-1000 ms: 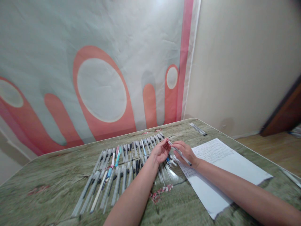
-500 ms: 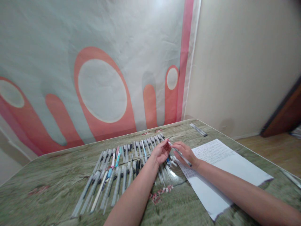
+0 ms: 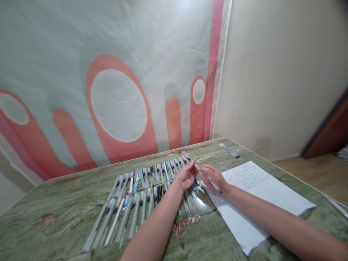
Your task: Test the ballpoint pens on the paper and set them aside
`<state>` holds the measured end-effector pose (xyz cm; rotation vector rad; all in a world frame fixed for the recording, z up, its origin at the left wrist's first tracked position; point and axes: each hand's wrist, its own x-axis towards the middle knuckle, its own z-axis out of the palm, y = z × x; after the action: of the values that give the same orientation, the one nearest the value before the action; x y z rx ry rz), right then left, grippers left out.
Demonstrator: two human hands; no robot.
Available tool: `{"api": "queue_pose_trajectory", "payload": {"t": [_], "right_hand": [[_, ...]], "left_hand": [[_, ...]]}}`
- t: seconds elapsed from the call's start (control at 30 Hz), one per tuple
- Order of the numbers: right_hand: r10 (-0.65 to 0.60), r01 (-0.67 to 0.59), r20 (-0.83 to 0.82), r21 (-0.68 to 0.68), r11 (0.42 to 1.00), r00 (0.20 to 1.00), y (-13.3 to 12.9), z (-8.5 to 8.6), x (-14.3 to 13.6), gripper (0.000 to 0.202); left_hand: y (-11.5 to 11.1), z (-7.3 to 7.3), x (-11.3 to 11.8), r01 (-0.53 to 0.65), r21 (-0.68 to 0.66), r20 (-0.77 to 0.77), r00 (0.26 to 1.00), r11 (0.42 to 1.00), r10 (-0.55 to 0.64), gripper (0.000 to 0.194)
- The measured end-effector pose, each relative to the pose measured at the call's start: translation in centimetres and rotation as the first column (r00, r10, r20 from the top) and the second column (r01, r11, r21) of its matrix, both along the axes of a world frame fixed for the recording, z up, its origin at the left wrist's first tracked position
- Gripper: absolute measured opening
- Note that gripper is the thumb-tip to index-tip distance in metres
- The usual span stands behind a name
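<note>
Steadying the pen (image 3: 212,183), it seems, my left hand (image 3: 186,178) pinches its far end while my right hand (image 3: 215,174) grips its barrel.

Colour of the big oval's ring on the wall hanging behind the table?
The large oval ring is coral-red around a pale grey centre, clearest in the head view.

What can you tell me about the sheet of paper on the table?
The sheet of paper is white and lies flat, at a slant, on the green patterned table. Rows of small handwriting, too small to read, cover its far part; the near part looks blank where visible. Its near edge is ragged, as if torn. The right forearm crosses above it, hiding a strip, and the right hand is over its left corner. Whether either touches it, I can't tell.
</note>
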<state>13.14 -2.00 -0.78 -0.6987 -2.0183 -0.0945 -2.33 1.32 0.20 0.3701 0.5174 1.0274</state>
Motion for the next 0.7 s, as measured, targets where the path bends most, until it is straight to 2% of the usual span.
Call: {"api": "queue_pose_trajectory", "payload": {"t": [0.5, 0.7], "right_hand": [[0.028, -0.028, -0.008, 0.003, 1.0, 1.0, 0.12, -0.3, 0.01, 0.028], [0.03, -0.03, -0.004, 0.002, 1.0, 1.0, 0.1, -0.33, -0.02, 0.028]], "left_hand": [[-0.32, 0.32, -0.18, 0.027, -0.001, -0.027, 0.999, 1.0, -0.027, 0.007], [-0.35, 0.11, -0.18, 0.053, 0.004, 0.013, 0.998, 0.999, -0.053, 0.008]]}}
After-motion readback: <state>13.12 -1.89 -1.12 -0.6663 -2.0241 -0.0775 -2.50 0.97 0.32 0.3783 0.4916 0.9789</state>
